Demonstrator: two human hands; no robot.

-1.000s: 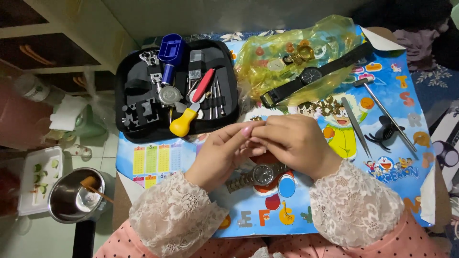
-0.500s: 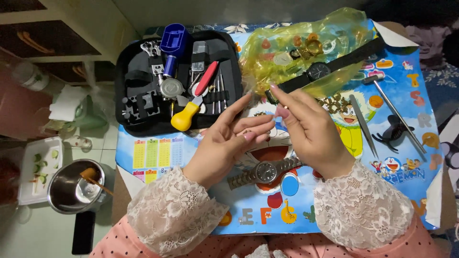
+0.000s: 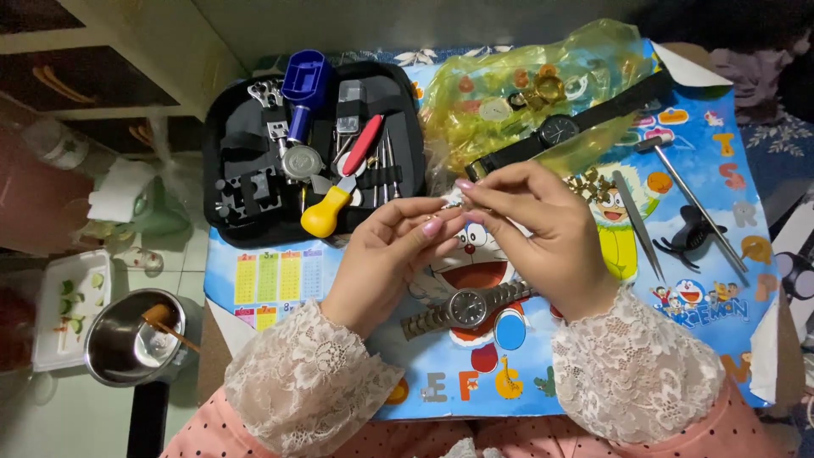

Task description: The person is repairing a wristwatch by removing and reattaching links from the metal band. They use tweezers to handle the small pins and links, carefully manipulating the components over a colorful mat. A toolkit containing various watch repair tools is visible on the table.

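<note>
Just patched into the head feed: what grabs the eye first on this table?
Both hands meet mid-table, the left hand and right hand pinching something too small to identify. Just below them lies a metal-band wristwatch on the cartoon mat. Upper left sits an open black tool case; a yellow plastic bag lies at top centre.

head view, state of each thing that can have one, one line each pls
tool case: unzipped, lying open
yellow plastic bag: crumpled, parts inside
black-strap watch: laid out flat
metal watch: face up, below the hands
left hand: fingertips pinched
right hand: fingertips pinched against the left's
steel bowl: upright
</note>
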